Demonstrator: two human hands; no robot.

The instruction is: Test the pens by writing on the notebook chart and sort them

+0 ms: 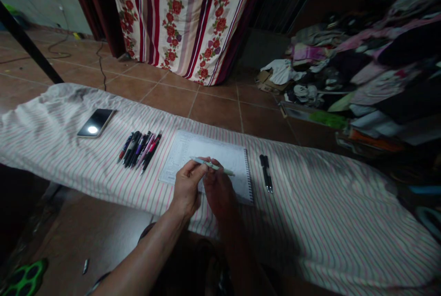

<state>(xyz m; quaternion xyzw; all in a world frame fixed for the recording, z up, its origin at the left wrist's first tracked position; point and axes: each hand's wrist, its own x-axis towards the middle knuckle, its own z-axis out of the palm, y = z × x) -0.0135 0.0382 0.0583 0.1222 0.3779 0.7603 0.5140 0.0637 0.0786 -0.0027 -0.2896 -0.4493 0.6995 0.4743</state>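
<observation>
A pale, light-green pen (224, 170) lies across the fingers of both hands, above the notebook. My left hand (188, 179) pinches its left part between thumb and fingers. Around its right part are the closed fingers of my right hand (218, 188), which is in shadow. Beneath them a spiral notebook (232, 151) lies on the striped cloth, its coil along the right edge. Left of the notebook is a row of several pens (139, 149) in dark, purple, pink and red colours. Two black pens (266, 173) lie side by side to its right.
A phone (96, 123) with a bright reflection or light rests at the left of the striped cloth (310, 209). Beyond stand a floral curtain (186, 20) and a heap of clothes (361, 66). Below, a small object (86, 266) lies on the floor near a green item (25, 277).
</observation>
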